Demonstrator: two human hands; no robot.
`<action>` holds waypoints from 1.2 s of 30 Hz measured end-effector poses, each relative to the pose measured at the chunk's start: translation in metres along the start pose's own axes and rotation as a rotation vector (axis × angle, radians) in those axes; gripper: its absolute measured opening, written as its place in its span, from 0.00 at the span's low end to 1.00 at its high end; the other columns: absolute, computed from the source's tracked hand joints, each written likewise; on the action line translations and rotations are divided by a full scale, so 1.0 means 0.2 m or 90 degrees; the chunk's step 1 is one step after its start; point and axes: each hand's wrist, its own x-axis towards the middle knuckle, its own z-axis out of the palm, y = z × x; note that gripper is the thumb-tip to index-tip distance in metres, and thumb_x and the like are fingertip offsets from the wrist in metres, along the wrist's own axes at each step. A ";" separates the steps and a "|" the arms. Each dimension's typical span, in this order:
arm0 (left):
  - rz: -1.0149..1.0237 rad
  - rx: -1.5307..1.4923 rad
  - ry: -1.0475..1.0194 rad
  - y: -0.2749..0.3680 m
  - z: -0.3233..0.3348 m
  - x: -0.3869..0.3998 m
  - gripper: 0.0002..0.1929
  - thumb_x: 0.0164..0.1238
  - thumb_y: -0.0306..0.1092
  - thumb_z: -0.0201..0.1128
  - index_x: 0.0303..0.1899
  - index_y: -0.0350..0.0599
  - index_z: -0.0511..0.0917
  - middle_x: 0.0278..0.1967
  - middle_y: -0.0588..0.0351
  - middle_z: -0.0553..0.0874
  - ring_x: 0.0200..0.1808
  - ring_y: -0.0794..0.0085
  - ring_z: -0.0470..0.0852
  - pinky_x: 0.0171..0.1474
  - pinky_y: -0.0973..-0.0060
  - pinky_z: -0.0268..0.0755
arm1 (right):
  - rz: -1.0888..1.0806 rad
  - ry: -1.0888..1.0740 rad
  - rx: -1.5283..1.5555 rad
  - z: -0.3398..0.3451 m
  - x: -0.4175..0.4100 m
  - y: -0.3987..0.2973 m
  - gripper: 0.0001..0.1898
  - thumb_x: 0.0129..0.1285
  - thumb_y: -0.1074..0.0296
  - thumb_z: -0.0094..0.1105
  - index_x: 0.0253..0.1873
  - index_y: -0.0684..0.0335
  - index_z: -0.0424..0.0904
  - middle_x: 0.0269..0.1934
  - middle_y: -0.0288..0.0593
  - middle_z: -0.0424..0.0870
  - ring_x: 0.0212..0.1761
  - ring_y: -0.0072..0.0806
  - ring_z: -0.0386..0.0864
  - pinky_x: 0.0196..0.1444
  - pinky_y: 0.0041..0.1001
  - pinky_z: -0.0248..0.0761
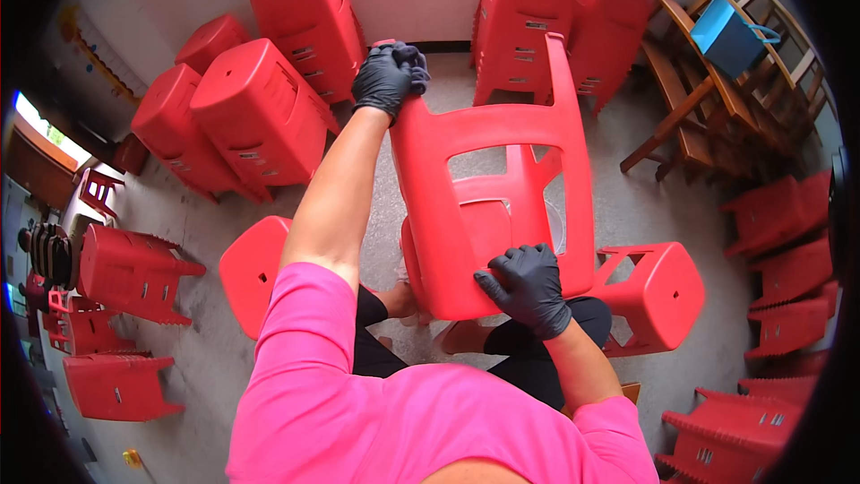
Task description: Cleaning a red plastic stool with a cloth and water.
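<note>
A red plastic stool [497, 128] lies tilted across the space before my knees, its legs pointing away from me. My left hand [384, 84], in a black glove, presses a dark cloth [415, 67] around the end of the stool's far left leg. Near my lap, my right hand [531, 289], also gloved in black, grips the near edge by the seat. Through the openings in the stool's side, more red plastic and part of a clear round rim [555, 228] show below. What the rim belongs to is hidden.
Single red stools stand at my left [259, 269] and right [672, 296]. Tall stacks of red stools [269, 114] line the wall ahead, with more stacks [732, 430] at both sides. Wooden benches [685, 94] carry a blue bag [725, 33] at the far right.
</note>
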 end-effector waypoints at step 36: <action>-0.013 -0.261 -0.020 -0.02 -0.01 -0.10 0.10 0.68 0.34 0.62 0.48 0.49 0.82 0.39 0.48 0.87 0.37 0.57 0.88 0.40 0.63 0.78 | -0.028 0.061 -0.011 0.03 0.02 -0.03 0.15 0.59 0.52 0.66 0.27 0.56 0.77 0.21 0.40 0.75 0.25 0.38 0.76 0.33 0.39 0.61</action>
